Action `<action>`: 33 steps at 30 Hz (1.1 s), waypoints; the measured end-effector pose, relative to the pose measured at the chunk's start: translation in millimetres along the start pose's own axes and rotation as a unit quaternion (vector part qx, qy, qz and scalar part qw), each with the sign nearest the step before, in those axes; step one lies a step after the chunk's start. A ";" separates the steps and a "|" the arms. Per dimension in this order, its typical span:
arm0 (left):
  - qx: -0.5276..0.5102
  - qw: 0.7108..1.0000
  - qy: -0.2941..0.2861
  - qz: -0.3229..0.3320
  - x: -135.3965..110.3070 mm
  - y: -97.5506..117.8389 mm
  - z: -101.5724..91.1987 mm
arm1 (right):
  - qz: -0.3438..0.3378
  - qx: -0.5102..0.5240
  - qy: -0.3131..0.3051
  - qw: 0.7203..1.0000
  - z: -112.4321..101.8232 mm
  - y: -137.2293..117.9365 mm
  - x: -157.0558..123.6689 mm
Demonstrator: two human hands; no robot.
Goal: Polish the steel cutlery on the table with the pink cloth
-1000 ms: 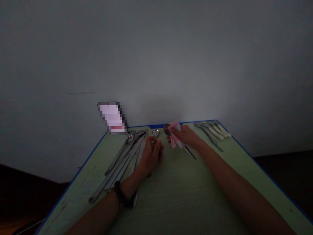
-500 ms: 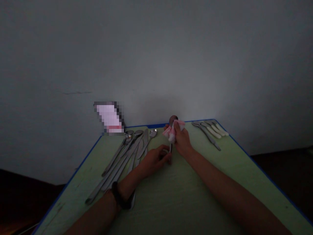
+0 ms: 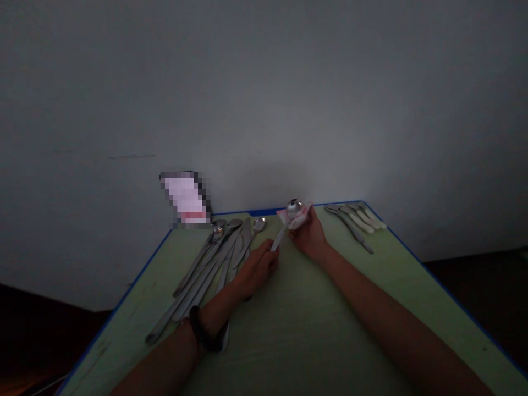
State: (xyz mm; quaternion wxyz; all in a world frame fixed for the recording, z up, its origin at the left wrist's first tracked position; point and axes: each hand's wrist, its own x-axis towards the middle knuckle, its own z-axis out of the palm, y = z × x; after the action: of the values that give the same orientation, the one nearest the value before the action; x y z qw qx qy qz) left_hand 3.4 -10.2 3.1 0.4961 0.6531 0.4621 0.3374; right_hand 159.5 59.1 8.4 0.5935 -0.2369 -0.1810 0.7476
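Note:
A shiny metal spoon is held over the table, tilted with its bowl up and to the right. My left hand is closed around the lower end of its handle. Behind and under the bowl, my right hand holds a crumpled pink and white cloth; some of its fingers are hidden by the cloth. To the left, close by my left forearm, lies a spread of metal spoons and knives, partly covered by that arm.
A smaller group of cutlery with white handles and one dark metal piece lies at the back right. A blurred upright screen leans at the back left. The green table has a blue edge and meets a grey wall.
The spoon has turned so that its bowl's shiny face shows. My left hand has closed around the handle and shifted left. My right hand's cloth has opened out behind the bowl.

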 end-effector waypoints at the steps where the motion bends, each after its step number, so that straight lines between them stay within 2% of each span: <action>1: -0.009 1.000 -0.005 0.002 0.2 -0.1 0.2 | 0.009 0.014 -0.033 0.999 -1.9 -2.3 -0.2; 4: 0.009 1.000 -0.012 0.025 0.3 1.7 0.0 | 0.008 0.033 -0.080 0.996 -5.9 -6.5 0.5; 10: 0.091 0.996 -0.008 0.023 0.6 7.6 -0.5 | -0.013 0.026 -0.067 0.997 -14.4 -3.3 9.9; 15: 0.135 0.991 -0.013 0.014 0.9 8.4 -1.3 | -0.027 0.030 -0.095 0.995 -15.0 -1.7 9.2; 19: 0.205 0.978 -0.004 0.045 -0.4 10.7 -2.0 | -0.045 -0.042 -0.098 0.993 -15.7 2.5 5.9; 22: 0.250 0.966 -0.015 0.061 -2.4 11.6 -1.7 | -0.086 -0.101 -0.067 0.989 -19.1 5.5 5.3; 25: 0.290 0.954 -0.031 0.068 -3.8 9.6 -1.0 | -0.096 -0.140 -0.045 0.984 -22.7 4.0 5.7; 33: 0.293 0.953 -0.035 0.075 -2.6 7.0 -0.8 | -0.114 -0.192 -0.053 0.973 -20.0 0.5 1.1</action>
State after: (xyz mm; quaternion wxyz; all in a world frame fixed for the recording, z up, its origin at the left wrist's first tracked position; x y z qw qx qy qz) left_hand 3.7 -12.9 10.1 0.2725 0.8138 0.4726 0.2003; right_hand 170.3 59.8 -8.5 0.6080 -0.2839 -0.3784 0.6377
